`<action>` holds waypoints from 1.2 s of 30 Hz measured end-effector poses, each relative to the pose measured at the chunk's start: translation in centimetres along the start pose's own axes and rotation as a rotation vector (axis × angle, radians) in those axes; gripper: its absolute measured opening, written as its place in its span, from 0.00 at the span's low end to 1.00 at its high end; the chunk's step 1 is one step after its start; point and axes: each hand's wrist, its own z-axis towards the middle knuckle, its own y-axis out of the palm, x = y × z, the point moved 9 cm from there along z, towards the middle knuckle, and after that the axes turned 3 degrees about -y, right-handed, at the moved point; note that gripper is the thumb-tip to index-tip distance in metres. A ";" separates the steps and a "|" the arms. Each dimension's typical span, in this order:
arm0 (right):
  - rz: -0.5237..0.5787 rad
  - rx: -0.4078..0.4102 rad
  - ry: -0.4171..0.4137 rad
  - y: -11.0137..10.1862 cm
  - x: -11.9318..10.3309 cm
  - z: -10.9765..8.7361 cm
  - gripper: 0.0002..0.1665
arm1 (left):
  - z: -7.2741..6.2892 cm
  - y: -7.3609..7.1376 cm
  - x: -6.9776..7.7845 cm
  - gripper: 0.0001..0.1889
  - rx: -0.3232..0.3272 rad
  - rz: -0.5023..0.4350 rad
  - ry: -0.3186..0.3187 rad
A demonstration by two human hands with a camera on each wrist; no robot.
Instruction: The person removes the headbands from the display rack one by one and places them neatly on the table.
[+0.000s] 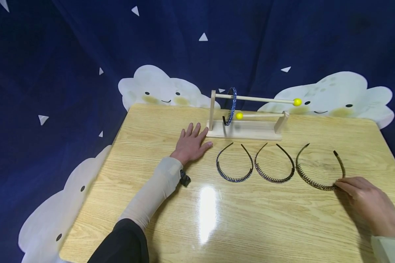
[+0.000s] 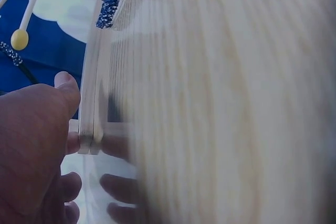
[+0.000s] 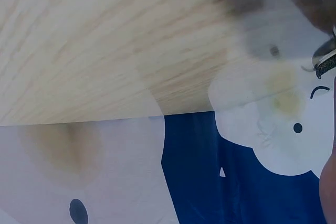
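Observation:
On the right, my right hand (image 1: pixel 368 199) pinches the lower right curve of a dark brownish toothed headband (image 1: pixel 316 185) between thumb and fingers, its open ends facing the far side. Beside it lie a dark purplish toothed headband (image 1: pixel 275 181) and a blue glittery one (image 1: pixel 235 180), both on the table. Another blue glittery headband (image 1: pixel 234 104) hangs on the upper rod of a wooden rack (image 1: pixel 243 136). My left hand (image 1: pixel 191 144) rests palm down with fingers spread, fingertips close by the rack's left end. Only a sliver of the held headband (image 3: pixel 326 64) shows in the right wrist view.
The rack's upper rod ends in a yellow ball (image 1: pixel 297 102); the shorter lower rod has another yellow ball (image 1: pixel 239 115). A wood-grain table (image 1: pixel 250 223) bears everything. Behind it hangs a dark blue curtain (image 1: pixel 243 44) with clouds and white triangles.

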 end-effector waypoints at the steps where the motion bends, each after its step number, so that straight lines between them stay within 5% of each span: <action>1: 0.006 0.006 0.000 0.0 0.0 0.0 0.36 | 0.0 0.0 0.0 0.38 0.001 -0.001 0.000; 2: 0.010 0.009 0.000 0.0 0.1 0.0 0.43 | 0.0 0.0 0.0 0.38 0.001 0.001 0.000; 17: 0.002 0.021 -0.010 -0.5 -0.1 0.0 0.45 | -0.2 -0.2 0.1 0.38 0.011 -0.001 0.009; 23: -0.025 0.018 -0.020 -1.7 -0.3 1.0 0.21 | 0.0 0.0 0.0 0.38 0.008 0.012 0.005; 25: -0.019 0.052 -0.014 -2.2 -0.3 1.7 0.24 | 0.0 0.1 0.0 0.38 0.005 0.010 0.005; 29: 0.002 0.142 0.036 -3.1 -0.3 3.3 0.50 | 0.1 0.2 0.0 0.38 0.003 0.005 0.002; 32: 0.012 0.171 0.095 -3.5 -0.6 4.3 0.52 | 0.1 0.1 0.0 0.38 0.001 0.009 -0.002; 36: 0.058 0.181 0.192 -3.5 -1.0 5.8 0.34 | 0.1 0.3 -0.2 0.38 0.000 0.016 -0.005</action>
